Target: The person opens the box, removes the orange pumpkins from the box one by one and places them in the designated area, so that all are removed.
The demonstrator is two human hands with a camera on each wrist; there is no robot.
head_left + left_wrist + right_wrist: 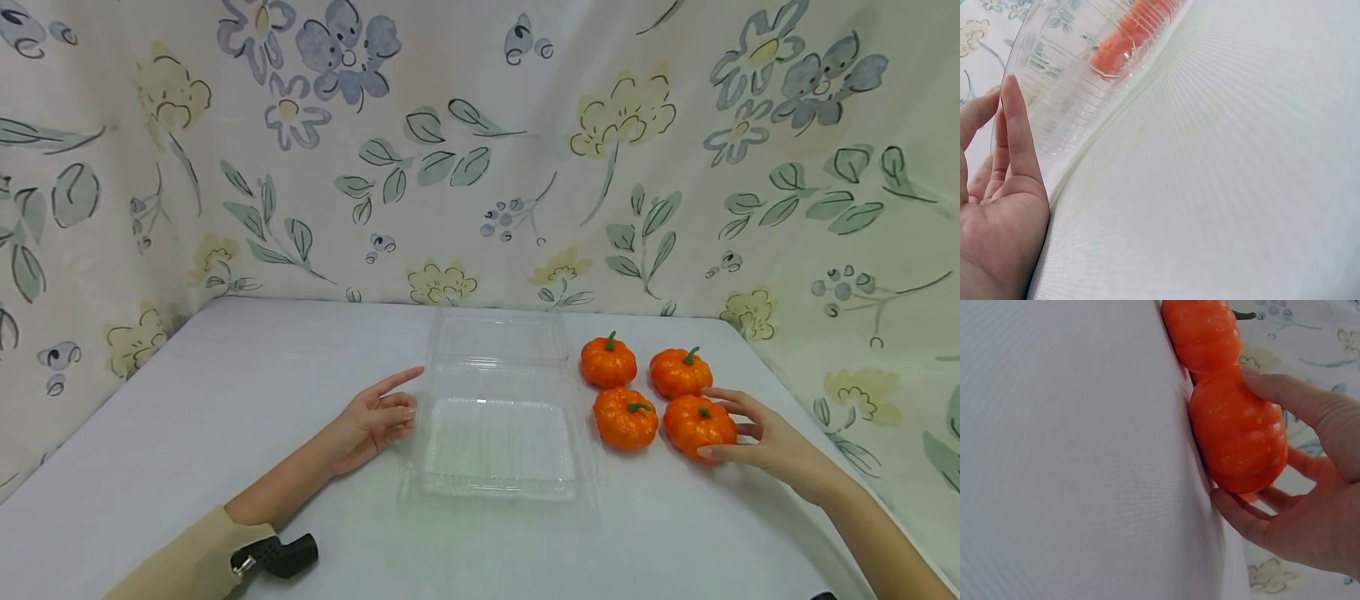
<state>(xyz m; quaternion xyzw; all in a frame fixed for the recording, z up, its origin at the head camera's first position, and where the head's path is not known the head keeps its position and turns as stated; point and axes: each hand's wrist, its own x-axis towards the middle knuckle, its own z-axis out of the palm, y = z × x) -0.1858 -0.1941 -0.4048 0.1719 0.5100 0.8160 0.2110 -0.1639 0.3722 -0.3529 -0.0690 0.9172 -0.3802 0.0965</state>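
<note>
A clear plastic clamshell box (495, 433) lies with its lid (498, 337) folded back in the middle of the table. At the box's left side, my left hand (371, 425) has its index finger stretched out to the edge and its other fingers loosely bent. The left wrist view shows this hand (1007, 187) close against the box wall (1066, 94). To the right of the box sit several small orange pumpkins with green stems. My right hand (776, 446) holds the front right pumpkin (697, 427) between thumb and fingers. In the right wrist view that pumpkin (1238, 431) appears on the table.
Close by the held pumpkin are a front left pumpkin (626, 419), a back left pumpkin (607, 362) and a back right pumpkin (678, 372). A white cloth covers the table (300, 350). Behind it hangs a flowered curtain (450, 233). A black device (281, 554) sits on the left wrist.
</note>
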